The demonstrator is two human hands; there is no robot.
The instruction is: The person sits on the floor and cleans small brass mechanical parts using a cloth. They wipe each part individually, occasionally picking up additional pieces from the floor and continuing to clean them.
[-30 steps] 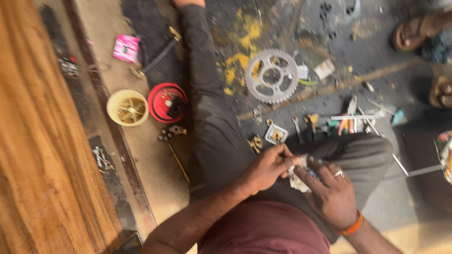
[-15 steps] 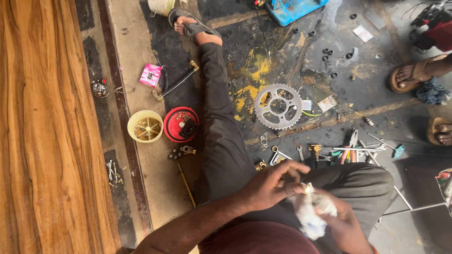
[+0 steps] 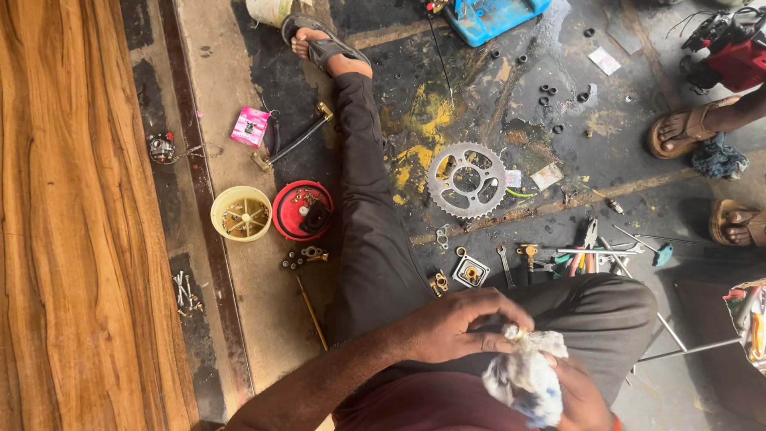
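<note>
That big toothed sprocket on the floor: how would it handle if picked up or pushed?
The sprocket looks like metal, so probably stiff and heavy for its size. It lies flat on the dark floor, so it would likely slide, not roll. Teeth and cutouts probably aid grip.

maroon shirt (image 3: 431, 407), dark grey trousers (image 3: 375, 239), grey sandal (image 3: 319, 44), orange wristband (image 3: 616, 425).

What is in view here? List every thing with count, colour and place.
Sprocket: one, grey, on the dark floor.
Red bowl: one, beside the outstretched leg.
Yellow bowl: one, next to the red bowl.
Pink packet: one, on the concrete strip.
Blue tray: one, top edge.
Hand tools: several, mixed colours, right of the sprocket.
Sandalled feet: two, another person's, right edge.
White cloth: one, in the right hand.
Left hand: pinching at the cloth.
</note>
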